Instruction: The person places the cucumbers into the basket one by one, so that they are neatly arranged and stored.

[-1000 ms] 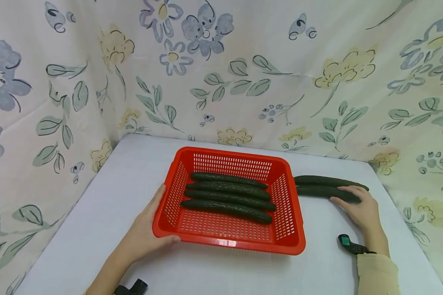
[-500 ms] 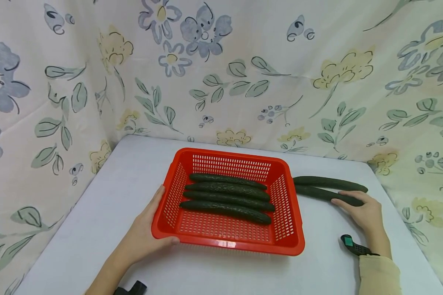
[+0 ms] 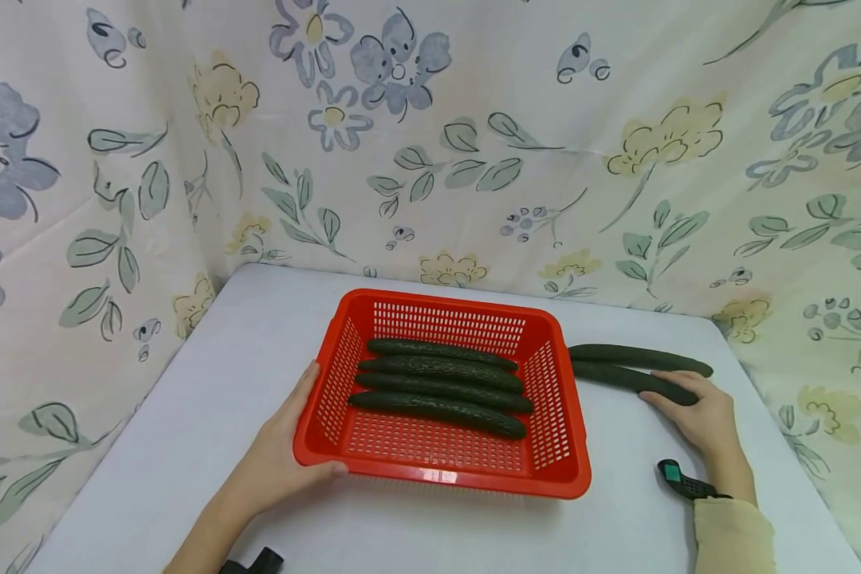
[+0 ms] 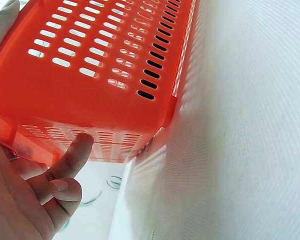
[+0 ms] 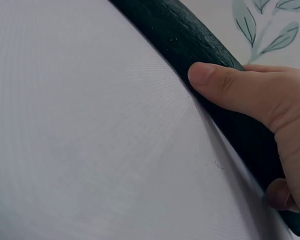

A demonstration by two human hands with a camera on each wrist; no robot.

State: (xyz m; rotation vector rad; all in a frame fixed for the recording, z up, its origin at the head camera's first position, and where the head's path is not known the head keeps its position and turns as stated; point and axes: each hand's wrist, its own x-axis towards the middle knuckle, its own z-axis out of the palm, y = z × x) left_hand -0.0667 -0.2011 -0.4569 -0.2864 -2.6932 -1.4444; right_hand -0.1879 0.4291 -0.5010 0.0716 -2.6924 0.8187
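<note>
A red plastic basket (image 3: 466,478) with slotted walls stands mid-table. Several dark green cucumbers (image 3: 438,406) lie side by side in it. My left hand (image 3: 276,462) holds the basket's near left corner, thumb along the front rim; in the left wrist view its curled fingers (image 4: 80,150) are at the slotted wall. To the right of the basket my right hand (image 3: 706,414) grips one cucumber (image 3: 613,375) near its right end, with the thumb (image 5: 210,80) on its near side. Just behind it lies another cucumber (image 3: 642,355), their left ends close together at the basket.
A white cloth (image 3: 208,383) covers the table. Behind and at both sides hangs a floral curtain (image 3: 430,143). Black wrist straps sit on both arms, the right one (image 3: 689,482) with a green-faced piece.
The right hand has drawn the nearer cucumber's right end slightly toward the person, opening a wedge between the two outside cucumbers. The left hand keeps its hold on the basket.
</note>
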